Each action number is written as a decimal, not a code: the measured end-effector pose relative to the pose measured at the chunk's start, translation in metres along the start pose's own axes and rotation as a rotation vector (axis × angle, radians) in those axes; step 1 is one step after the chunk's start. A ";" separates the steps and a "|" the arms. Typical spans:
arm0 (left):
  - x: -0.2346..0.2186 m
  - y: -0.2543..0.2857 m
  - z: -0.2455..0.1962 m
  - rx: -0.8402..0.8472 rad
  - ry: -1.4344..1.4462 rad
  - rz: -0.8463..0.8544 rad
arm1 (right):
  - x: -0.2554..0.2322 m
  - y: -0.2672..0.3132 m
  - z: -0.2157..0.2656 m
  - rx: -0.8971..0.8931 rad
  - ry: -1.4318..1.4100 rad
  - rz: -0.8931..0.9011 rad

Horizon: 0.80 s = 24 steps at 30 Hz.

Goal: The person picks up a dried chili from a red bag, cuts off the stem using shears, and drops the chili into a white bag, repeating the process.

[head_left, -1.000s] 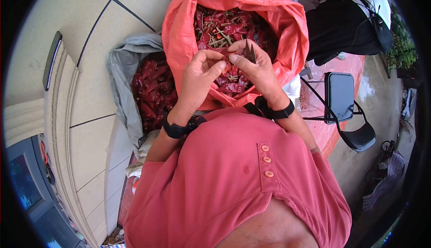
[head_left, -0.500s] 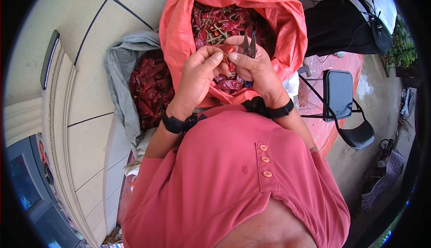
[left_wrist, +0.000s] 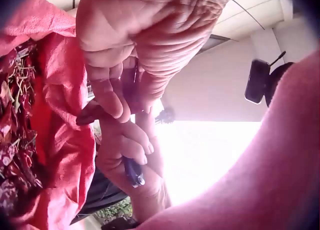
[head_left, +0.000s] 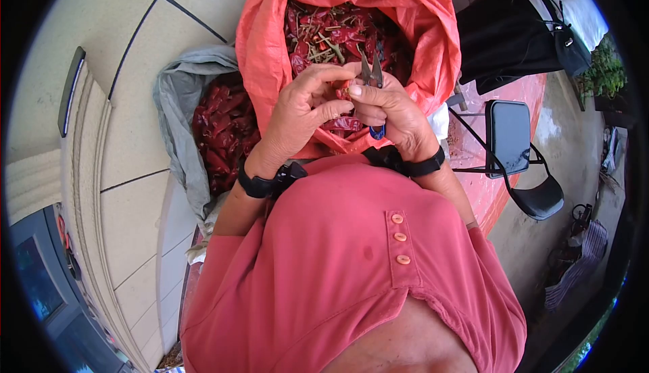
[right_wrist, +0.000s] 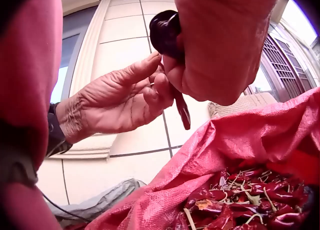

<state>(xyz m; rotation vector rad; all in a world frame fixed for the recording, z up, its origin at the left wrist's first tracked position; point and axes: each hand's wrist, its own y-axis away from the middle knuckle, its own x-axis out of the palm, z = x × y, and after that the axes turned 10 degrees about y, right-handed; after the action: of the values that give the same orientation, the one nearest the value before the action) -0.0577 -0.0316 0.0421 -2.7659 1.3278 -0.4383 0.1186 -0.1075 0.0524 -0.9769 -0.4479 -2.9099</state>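
Observation:
Over the open red sack (head_left: 439, 55), both hands meet at a dried red chili (head_left: 343, 90). My left hand (head_left: 302, 109) holds it from the left, the index finger reaching across above it and the thumb below. In my right hand (head_left: 400, 113) is a pair of scissors (head_left: 376, 76), metal blades parted and pointing away from my body. Its blue handle (left_wrist: 133, 172) shows below the fingers in the left wrist view. The right thumb touches the chili's near end. Fingers hide part of the chili.
More dried chilies and loose stems (head_left: 324, 38) fill the red sack. A grey sack (head_left: 176, 96) of red chilies (head_left: 223, 133) stands to its left. On the right are a black folding chair (head_left: 508, 136) and a person in black clothing (head_left: 507, 38).
The left hand has shifted right and its fingers now reach over the chili. The right hand has turned a little, bringing the scissors' blue handle into view.

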 end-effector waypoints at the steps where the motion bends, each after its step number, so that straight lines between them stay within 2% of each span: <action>1: 0.004 0.001 -0.001 -0.006 0.083 -0.010 | -0.002 0.000 -0.002 0.011 -0.040 0.022; 2: 0.007 0.001 -0.002 -0.013 0.166 -0.020 | -0.003 0.000 -0.002 0.030 -0.050 0.022; 5: 0.003 0.003 0.002 0.016 0.155 0.006 | -0.003 0.000 -0.003 0.077 -0.063 0.027; 8: 0.004 0.002 0.003 0.123 0.165 0.039 | 0.000 0.000 -0.003 0.081 -0.028 0.040; 11: 0.001 0.002 -0.006 -0.093 0.257 -0.020 | 0.001 -0.001 -0.003 0.049 0.010 0.041; 14: 0.007 0.003 -0.007 -0.053 0.313 -0.116 | 0.000 0.001 -0.003 0.062 -0.019 0.042; 20: 0.004 0.006 -0.003 -0.109 0.345 -0.060 | 0.000 0.002 -0.004 0.020 -0.082 0.050; 24: 0.011 0.004 -0.006 -0.017 0.366 -0.059 | 0.005 0.005 -0.006 -0.039 -0.112 -0.024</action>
<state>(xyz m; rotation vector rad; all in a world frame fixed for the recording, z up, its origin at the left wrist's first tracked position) -0.0555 -0.0421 0.0494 -2.8395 1.3145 -0.9810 0.1120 -0.1137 0.0524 -1.1528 -0.4119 -2.9057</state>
